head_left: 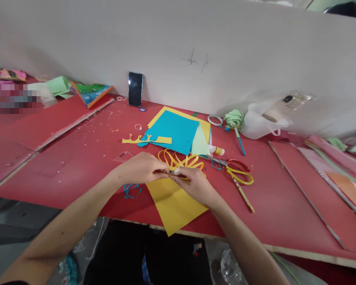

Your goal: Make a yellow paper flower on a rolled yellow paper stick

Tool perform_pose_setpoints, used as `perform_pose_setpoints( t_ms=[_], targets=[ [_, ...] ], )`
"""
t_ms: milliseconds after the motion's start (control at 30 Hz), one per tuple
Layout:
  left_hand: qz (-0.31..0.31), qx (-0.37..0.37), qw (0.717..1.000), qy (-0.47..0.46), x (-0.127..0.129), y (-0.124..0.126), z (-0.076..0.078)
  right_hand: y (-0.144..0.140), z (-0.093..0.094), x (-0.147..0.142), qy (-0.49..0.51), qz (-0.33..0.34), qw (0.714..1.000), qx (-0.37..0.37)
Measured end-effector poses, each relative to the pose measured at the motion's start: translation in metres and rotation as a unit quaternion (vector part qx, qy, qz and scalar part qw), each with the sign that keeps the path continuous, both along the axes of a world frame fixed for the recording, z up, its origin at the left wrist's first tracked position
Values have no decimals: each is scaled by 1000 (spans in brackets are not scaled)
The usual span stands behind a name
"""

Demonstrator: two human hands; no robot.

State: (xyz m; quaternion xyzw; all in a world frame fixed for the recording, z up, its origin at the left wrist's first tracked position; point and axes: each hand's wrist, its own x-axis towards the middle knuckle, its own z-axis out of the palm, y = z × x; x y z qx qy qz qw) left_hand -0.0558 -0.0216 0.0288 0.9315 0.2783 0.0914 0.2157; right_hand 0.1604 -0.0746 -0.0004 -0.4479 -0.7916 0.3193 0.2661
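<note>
Left hand (142, 168) and right hand (195, 184) pinch yellow paper loops (178, 160) above the yellow sheet (173, 204) at the worktop (77, 158) near edge.

We see even, soft overhead light; glare on the plastic bag (259, 120) at two o'clock; edges bowed, slightly soft.

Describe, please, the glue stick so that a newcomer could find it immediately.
Start at the red table and find the blue sheet near its middle. Just right of its lower corner lies the glue stick, a small white tube with a yellow band, on its side above the scissors.
</note>
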Motion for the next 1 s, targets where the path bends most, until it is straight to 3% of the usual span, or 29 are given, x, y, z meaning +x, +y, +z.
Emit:
perform_pose_setpoints(
  t_ms=[533, 1000],
  targets=[
    [-23, 36, 999, -13, -2, 1, -4, 1, -5, 0, 65, -6, 998, -7],
    [-6, 23, 1000, -10, -1, -1, -3, 2, -4, 2, 14, 12, 1000, 7]
  ],
)
